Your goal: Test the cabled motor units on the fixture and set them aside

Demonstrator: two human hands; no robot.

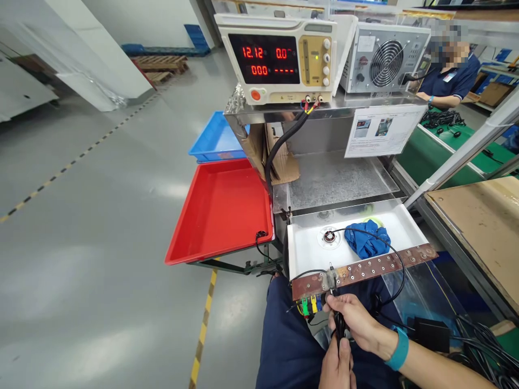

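Note:
Both hands are low in the head view, over my lap. My right hand (352, 316), with a teal band at its wrist, pinches a black cable (339, 326) close to the brown strip (365, 268) full of metal eyelets. Below it, my left hand (337, 364) is closed round the same cable. The cable's tip points up at a worn metal fixture (330, 278) on the strip; whether it touches cannot be made out. Green, yellow and blue connectors (311, 305) hang just left of my right fingers. Behind the strip, a white tray (302, 243) holds a crumpled blue cloth (367, 239).
A power supply (279, 59) with red digits stands on the metal shelf (336, 100). To the left are a red tray (227, 210) and a blue bin (217, 138). A black adapter (432, 334) and cables lie at right. A co-worker (454, 81) is at the green bench.

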